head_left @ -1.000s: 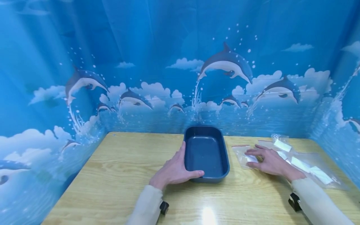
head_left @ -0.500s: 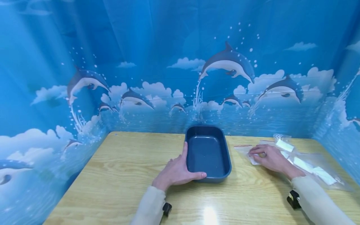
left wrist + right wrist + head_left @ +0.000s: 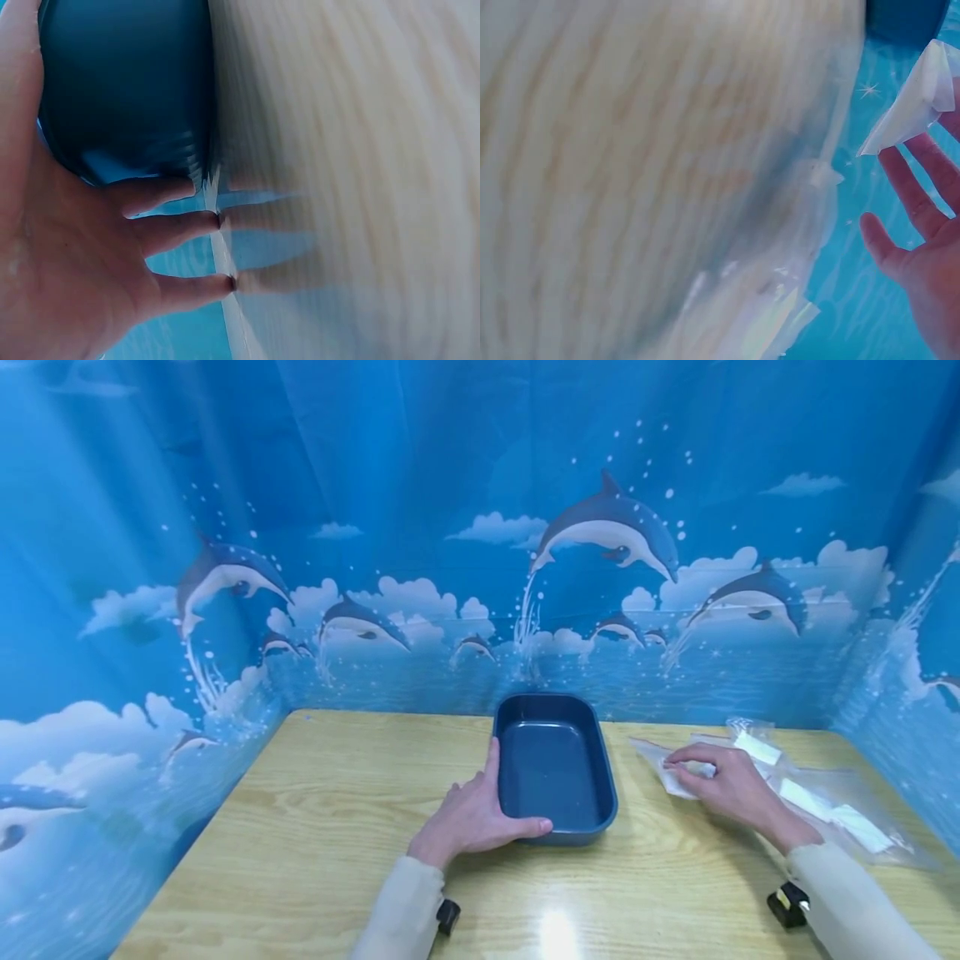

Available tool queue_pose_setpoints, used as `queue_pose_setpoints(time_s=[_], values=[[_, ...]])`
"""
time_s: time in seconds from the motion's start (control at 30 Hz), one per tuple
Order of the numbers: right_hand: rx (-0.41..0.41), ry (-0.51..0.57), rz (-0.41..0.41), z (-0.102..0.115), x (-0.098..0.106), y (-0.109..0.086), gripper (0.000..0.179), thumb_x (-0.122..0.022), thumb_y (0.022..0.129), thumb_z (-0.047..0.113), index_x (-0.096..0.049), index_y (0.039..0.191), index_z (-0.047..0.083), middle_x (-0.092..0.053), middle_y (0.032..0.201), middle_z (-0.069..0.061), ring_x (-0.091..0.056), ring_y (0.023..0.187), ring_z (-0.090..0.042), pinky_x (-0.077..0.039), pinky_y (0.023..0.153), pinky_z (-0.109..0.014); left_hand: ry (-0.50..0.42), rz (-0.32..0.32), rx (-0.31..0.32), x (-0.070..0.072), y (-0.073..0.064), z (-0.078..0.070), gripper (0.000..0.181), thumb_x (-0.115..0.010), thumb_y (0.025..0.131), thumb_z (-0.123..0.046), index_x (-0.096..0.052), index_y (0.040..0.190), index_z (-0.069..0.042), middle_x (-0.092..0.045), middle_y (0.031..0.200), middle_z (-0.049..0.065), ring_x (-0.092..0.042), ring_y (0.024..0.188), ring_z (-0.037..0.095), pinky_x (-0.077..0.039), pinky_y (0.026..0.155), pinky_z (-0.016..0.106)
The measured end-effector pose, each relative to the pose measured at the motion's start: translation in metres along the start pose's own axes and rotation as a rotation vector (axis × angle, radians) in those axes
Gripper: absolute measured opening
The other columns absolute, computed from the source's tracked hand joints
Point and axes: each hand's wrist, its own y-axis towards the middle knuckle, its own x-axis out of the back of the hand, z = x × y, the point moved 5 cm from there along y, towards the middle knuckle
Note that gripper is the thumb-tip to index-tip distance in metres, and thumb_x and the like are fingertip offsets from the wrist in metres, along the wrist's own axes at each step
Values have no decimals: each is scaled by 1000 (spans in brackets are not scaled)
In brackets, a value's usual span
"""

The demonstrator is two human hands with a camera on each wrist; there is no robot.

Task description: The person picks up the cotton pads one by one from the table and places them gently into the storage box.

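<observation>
A dark blue rectangular tray [image 3: 551, 781] sits at the back middle of the table. My left hand [image 3: 471, 817] rests against its near left corner, thumb across the near rim, fingers along the left side. In the left wrist view those fingers [image 3: 184, 225] look straight and spread. To the tray's right, my right hand [image 3: 729, 783] pinches a small clear zip bag [image 3: 651, 757] with something white in it. The right wrist view shows the bag [image 3: 919, 101] raised off the table, thumb and forefinger partly out of frame.
More clear plastic bags [image 3: 843, 781] with white labels or slips lie overlapping to the right, under and past the right forearm. A dolphin-print curtain [image 3: 420, 527] stands behind the wooden table [image 3: 315, 827] and at its sides.
My right fingers have closed on the small bag and lifted it a little, tilting it. The left hand and tray stay in place.
</observation>
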Motion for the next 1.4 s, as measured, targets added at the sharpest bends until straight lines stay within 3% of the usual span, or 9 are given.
queue_pose_setpoints(time_s=[0.23,0.53,0.77,0.97,1.07,1.27,1.4], values=[[42,2,-105,15,11,0,19,-81,82,7,-80,95,21,-80,96,-1,-68,90,-1,-56,73,-22,-14,10,-3,-2,1,-2,138,-71,71,-82,12,165,-25,-33,166,19,-45,144,46,-22,124,68],[129,35,-170,39,19,9,20,-81,80,2,-80,94,15,-80,94,-5,-71,88,-5,-52,59,-13,0,12,4,1,1,1,137,-71,73,-81,12,165,-24,-35,165,20,-44,146,45,-25,122,69],[201,36,-223,60,23,18,26,-83,76,-1,-80,95,17,-80,94,-2,-75,87,-14,-48,79,-5,0,30,16,1,1,1,135,-71,74,-80,12,165,-24,-38,163,21,-45,145,43,-26,122,69],[217,35,-244,77,18,27,24,-83,77,-1,-81,94,15,-80,94,-2,-76,85,-23,-47,83,-4,2,36,19,0,0,0,136,-71,73,-80,11,165,-24,-39,162,23,-46,143,46,-28,122,67],[206,30,-226,85,13,33,21,-82,79,1,-81,95,15,-80,94,-1,-76,87,-24,-50,83,-8,5,38,30,0,0,0,136,-71,73,-80,10,166,-24,-39,162,22,-45,144,46,-29,121,67],[215,30,-210,102,2,43,14,-82,83,5,-80,94,14,-80,93,-2,-76,87,-22,-62,73,-38,6,31,42,-1,0,0,135,-71,72,-81,8,166,-23,-39,162,22,-46,143,45,-28,121,69],[235,41,-202,109,-6,47,11,-81,84,7,-80,93,13,-80,92,-3,-76,85,-22,-63,73,-43,19,19,21,-2,2,-3,137,-70,73,-82,10,166,-20,-42,159,26,-51,140,43,-27,121,70]])
